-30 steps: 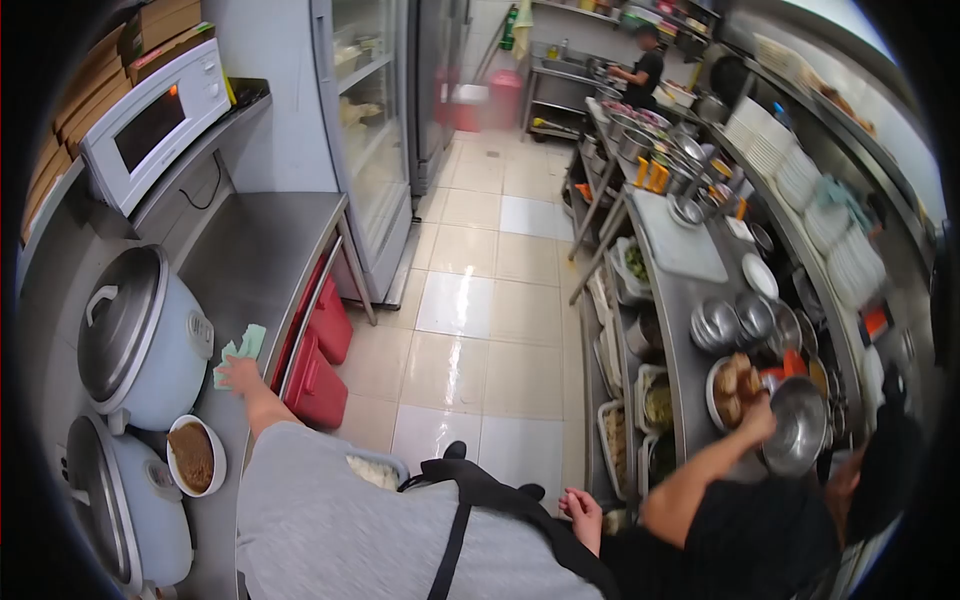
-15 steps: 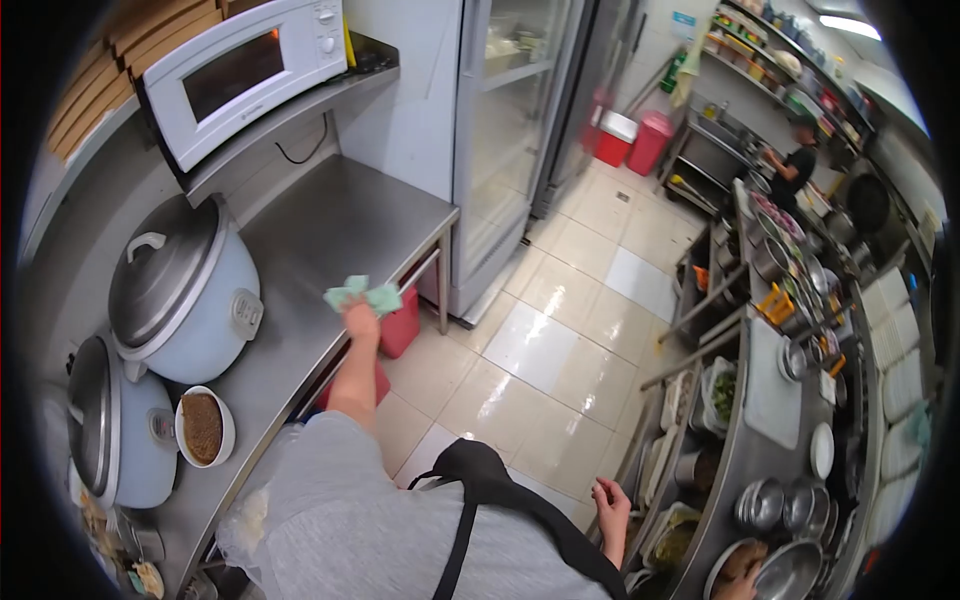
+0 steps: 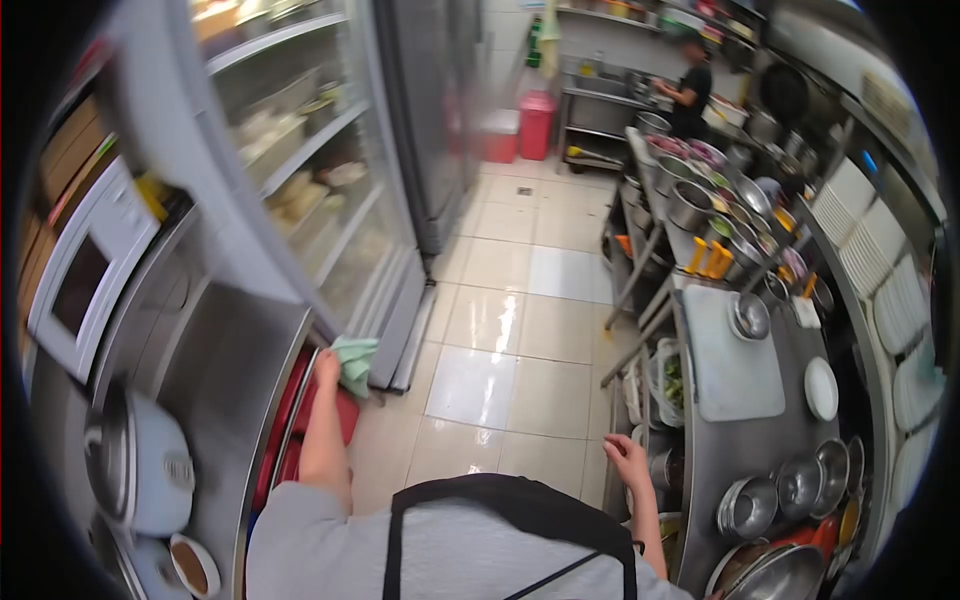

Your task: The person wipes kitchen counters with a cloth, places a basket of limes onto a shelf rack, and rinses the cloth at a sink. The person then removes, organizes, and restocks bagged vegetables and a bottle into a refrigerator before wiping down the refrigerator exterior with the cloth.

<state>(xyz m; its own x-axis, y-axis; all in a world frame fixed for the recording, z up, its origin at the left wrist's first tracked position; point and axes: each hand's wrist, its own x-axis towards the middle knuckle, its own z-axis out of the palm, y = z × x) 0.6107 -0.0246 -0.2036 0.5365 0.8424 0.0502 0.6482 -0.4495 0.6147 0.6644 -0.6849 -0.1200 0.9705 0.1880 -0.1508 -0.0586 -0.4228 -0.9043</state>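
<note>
My left hand [image 3: 327, 368] is closed on a pale green cloth [image 3: 355, 364], which hangs off its right side near the corner of the left steel counter [image 3: 225, 385]. Red bins [image 3: 340, 415] stand below that hand. My right hand [image 3: 627, 462] is held low beside the right-hand counter [image 3: 735, 440], its fingers curled together; whether anything small is between them I cannot make out.
Two rice cookers [image 3: 160, 470] and a white bowl of brown food [image 3: 195, 565] stand at left. A glass-door fridge [image 3: 300, 170] is ahead. Metal bowls [image 3: 748, 508] and a cutting board [image 3: 733, 355] lie at right. A person [image 3: 690, 90] works at the back.
My left hand has moved with the cloth from over the counter to past its edge, near the fridge. The view has shifted forward, and the nearby co-worker's hand has left view.
</note>
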